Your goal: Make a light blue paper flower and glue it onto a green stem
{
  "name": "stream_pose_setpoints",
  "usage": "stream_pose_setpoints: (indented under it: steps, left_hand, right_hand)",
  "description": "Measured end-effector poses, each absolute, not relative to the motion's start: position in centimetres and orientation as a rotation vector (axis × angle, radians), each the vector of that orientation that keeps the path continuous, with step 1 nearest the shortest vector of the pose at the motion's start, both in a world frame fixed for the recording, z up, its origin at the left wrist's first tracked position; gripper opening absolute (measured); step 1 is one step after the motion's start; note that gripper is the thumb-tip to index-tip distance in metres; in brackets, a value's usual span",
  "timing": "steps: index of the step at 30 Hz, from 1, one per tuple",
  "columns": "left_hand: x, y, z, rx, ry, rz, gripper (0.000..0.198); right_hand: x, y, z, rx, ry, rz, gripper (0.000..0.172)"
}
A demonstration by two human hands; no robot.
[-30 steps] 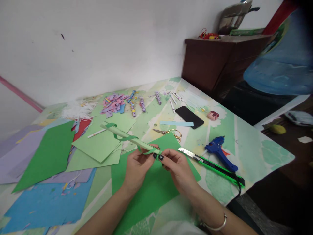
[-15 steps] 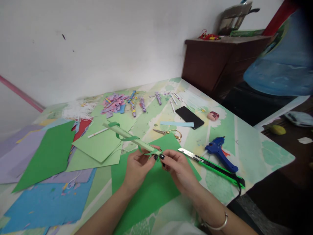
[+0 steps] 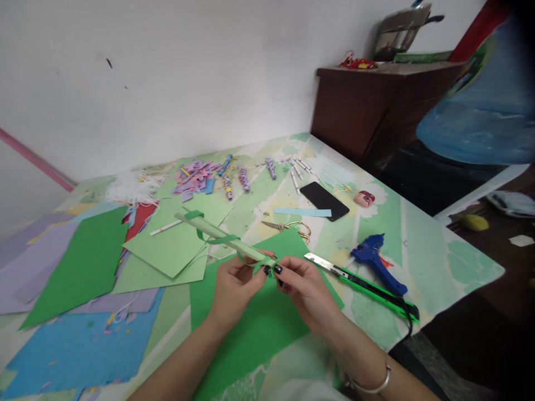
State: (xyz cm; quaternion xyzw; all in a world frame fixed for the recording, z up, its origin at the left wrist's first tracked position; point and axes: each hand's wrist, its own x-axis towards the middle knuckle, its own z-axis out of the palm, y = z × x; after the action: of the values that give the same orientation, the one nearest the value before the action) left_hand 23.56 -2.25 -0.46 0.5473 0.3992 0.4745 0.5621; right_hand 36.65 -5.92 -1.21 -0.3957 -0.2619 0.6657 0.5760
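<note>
Both hands meet over a green paper sheet, at the near end of a light green paper roll. A darker green paper strip winds loosely around the roll. My left hand is closed around the roll's near end from the left. From the right, my right hand pinches the same end, where the strip is; its fingertips partly hide what they grip. A utility knife with its blade out lies right of my right hand. Gold-handled scissors rest just beyond the hands.
A blue glue gun lies at the right, near a black phone with a light blue strip overlapping it. Coloured paper sheets cover the left side. Paper scraps and white string lie at the back.
Almost nothing differs. My hands stay at the end of the roll, with only a very slight shift of the fingers.
</note>
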Motion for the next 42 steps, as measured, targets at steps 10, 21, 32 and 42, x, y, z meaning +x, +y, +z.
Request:
stream_pose_setpoints:
  steps: [10,21,32,42]
  left_hand:
    - [23.5,-1.7,-0.9,1.247,0.987,1.168,0.013]
    - [23.7,-1.7,-0.8,1.213,0.984,1.164,0.014]
    - [23.6,-2.0,-0.4,1.235,0.99,1.154,0.015]
    - [23.7,-2.1,-0.5,1.252,0.997,1.145,0.016]
  right_hand:
    - [37.1,-6.4,-1.9,-1.103,-0.838,1.116,0.01]
    - [36.9,-7.0,-1.6,-1.165,-1.345,0.608,0.016]
    - [36.8,-6.9,-1.7,-1.169,-1.307,0.675,0.014]
    - [36.8,-7.0,-1.4,-1.175,-1.302,0.688,0.013]
